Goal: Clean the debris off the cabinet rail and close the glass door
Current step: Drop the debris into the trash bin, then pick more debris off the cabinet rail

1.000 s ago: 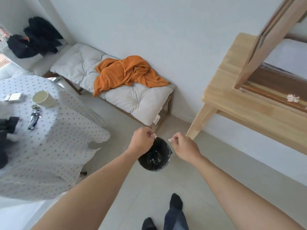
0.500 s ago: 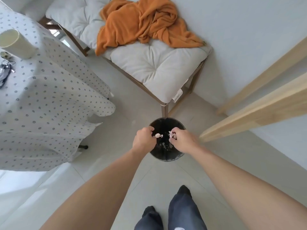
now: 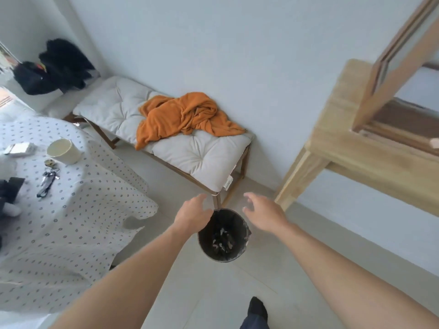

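A black round bin (image 3: 240,225) stands on the floor below my hands, with pale scraps of debris (image 3: 222,243) lying in its bottom. My left hand (image 3: 192,214) hovers over the bin's left rim, fingers apart and empty. My right hand (image 3: 263,213) hovers over the right rim, also spread and empty. At the right stands the wooden cabinet (image 3: 351,148) with its glass door (image 3: 399,60) swung open. One white scrap (image 3: 435,142) lies on the dark rail (image 3: 403,136) at the frame's right edge.
A bench with a white cushion (image 3: 190,148) and an orange blanket (image 3: 185,117) stands against the wall just behind the bin. A table with a dotted cloth (image 3: 66,203) holding a cup (image 3: 63,150) and keys fills the left. My socked foot (image 3: 257,309) is at the bottom.
Both hands were pinched on small white scraps over the bin; now the fingers are spread and empty. The view has tilted back up, bringing the cabinet into sight.
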The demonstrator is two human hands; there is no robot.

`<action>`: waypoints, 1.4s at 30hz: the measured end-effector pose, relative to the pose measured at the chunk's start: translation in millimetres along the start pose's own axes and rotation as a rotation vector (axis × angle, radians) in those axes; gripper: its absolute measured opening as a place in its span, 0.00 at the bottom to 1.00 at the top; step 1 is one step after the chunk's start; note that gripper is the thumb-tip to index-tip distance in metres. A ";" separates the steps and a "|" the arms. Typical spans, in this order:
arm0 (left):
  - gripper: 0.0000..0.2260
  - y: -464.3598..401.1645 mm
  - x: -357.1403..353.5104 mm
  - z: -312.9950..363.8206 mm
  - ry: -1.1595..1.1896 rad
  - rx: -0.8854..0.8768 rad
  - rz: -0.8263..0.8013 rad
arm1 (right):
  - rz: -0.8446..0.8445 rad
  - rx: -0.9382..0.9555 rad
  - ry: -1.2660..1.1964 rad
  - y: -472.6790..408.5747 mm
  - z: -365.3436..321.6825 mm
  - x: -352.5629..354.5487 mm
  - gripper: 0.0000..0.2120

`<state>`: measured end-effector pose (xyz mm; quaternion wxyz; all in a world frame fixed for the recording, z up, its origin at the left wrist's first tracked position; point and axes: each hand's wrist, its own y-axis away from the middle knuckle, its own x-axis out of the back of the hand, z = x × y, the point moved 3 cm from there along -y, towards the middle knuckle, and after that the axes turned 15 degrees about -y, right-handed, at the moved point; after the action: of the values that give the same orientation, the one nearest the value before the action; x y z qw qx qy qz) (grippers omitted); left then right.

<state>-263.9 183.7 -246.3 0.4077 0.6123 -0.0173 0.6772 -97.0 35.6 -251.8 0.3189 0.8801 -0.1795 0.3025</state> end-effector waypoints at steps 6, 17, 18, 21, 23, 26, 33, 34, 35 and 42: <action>0.27 61.1 105.0 75.7 -0.075 -0.221 0.129 | 0.201 0.028 -0.089 101.5 -51.6 107.2 0.24; 0.19 122.1 163.0 257.1 -0.079 -0.613 0.207 | 0.561 -0.059 -0.208 232.7 -5.3 249.1 0.18; 0.18 124.9 161.8 272.3 -0.089 -0.636 0.203 | 0.588 -0.074 -0.220 241.0 5.0 257.9 0.18; 0.19 129.5 156.7 317.9 -0.107 -0.684 0.188 | 0.668 -0.134 -0.256 260.7 40.7 283.5 0.15; 0.19 129.3 150.5 346.8 -0.107 -0.715 0.173 | 0.706 -0.170 -0.274 266.8 62.9 299.2 0.13; 0.20 122.7 138.0 386.7 -0.105 -0.754 0.161 | 0.750 -0.199 -0.305 264.3 89.9 317.8 0.13; 0.18 94.3 117.5 451.0 -0.101 -0.723 0.201 | 0.793 -0.204 -0.375 229.6 116.8 339.6 0.16; 0.17 90.4 115.6 456.4 -0.106 -0.713 0.212 | 0.787 -0.204 -0.371 224.4 116.9 341.1 0.18; 0.17 86.9 113.7 460.6 -0.118 -0.706 0.220 | 0.781 -0.204 -0.366 219.6 116.6 342.5 0.20; 0.09 72.4 106.6 467.3 -0.113 -0.684 0.267 | 0.775 -0.193 -0.305 196.3 115.9 343.5 0.20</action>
<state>84.3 -52.3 -5.4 0.4952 0.4693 -0.3448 0.6447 110.1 -228.0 -11.8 0.2325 0.7481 -0.5697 0.2484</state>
